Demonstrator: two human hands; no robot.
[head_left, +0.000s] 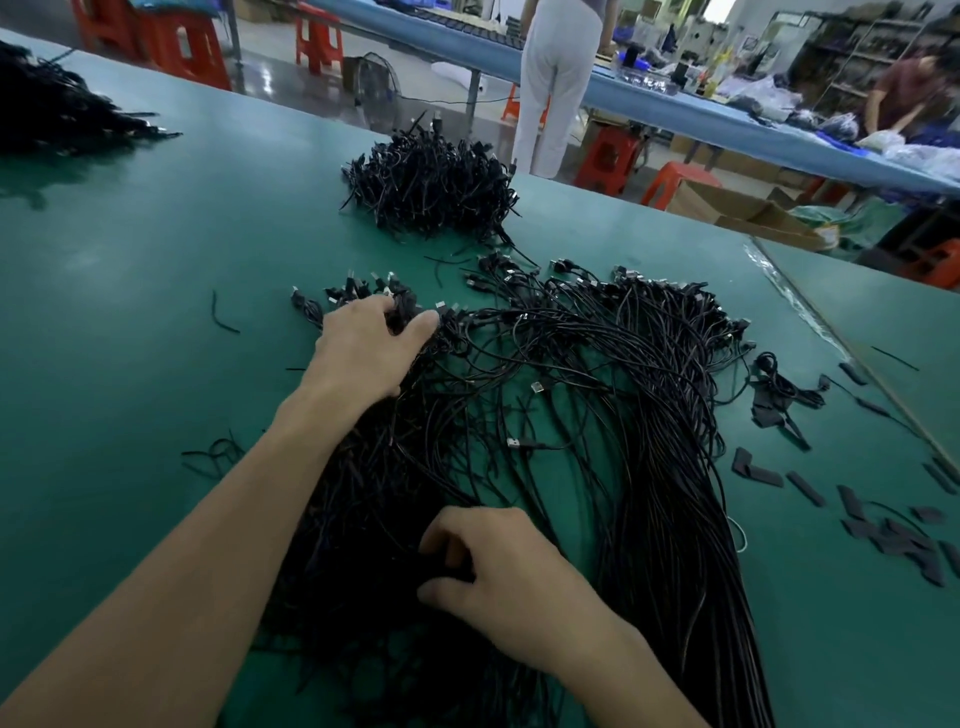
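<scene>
Black cable bundle (405, 467) lies fanned on the green table (130, 286), its long axis running from our body outward to the plug ends (358, 291). Our left hand (371, 345) is at the far end, fingers curled round those plug ends. Our right hand (493, 577) pinches strands of the bundle close to us. Judgement: any straightening pull runs along that axis.

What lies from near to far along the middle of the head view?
The right hand pinching loose black cables → left hand holding the plug ends → heap of bundled black cables → standing person in white trousers.
</scene>
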